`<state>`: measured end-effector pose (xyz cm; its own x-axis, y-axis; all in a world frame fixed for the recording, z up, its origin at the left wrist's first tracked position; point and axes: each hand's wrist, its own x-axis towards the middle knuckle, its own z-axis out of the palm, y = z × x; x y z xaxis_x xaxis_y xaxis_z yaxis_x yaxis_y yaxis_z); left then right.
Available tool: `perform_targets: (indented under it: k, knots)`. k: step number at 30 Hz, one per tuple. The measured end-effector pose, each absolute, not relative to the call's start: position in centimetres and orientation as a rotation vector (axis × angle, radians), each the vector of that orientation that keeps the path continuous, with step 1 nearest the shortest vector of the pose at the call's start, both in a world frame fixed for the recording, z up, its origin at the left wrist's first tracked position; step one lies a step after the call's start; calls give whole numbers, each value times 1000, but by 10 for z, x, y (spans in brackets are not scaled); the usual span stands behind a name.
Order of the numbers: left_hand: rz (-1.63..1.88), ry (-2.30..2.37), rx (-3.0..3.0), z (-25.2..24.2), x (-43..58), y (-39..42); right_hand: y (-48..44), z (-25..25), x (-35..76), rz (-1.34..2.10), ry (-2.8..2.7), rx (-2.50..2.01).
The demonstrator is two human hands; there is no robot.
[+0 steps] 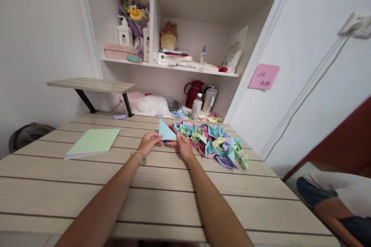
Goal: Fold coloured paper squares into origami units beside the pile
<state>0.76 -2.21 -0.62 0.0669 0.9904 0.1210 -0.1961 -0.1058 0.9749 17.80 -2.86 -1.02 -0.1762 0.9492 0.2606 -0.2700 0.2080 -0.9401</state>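
Observation:
A light blue folded paper triangle (pixel 166 131) stands up from the wooden table (pixel 162 200), held between both of my hands. My left hand (pixel 150 142), with a bracelet on its wrist, pinches the triangle's lower left edge. My right hand (pixel 183 146) grips its lower right edge with closed fingers. Just right of my hands lies a pile of folded paper pieces (pixel 214 141) in blue, green, pink, yellow and purple.
A stack of flat coloured paper sheets (pixel 94 142), green on top, lies to the left. Behind stand a small raised shelf (pixel 91 84), a red jug (pixel 194 92), bottles and shelves of clutter. A pink note (pixel 263 76) hangs on the wall. Another person (pixel 339 200) sits low at the right.

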Motion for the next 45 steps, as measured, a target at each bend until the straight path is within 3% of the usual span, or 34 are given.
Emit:
perform_targets:
  k: [38,45]
  knots:
    - [1263,902,1317,-1,10,-26,-28,-12,179,1220,-1373,-782]
    - [1221,912,1321,1,12,-29,-27,-16,176,991,-1456,-742]
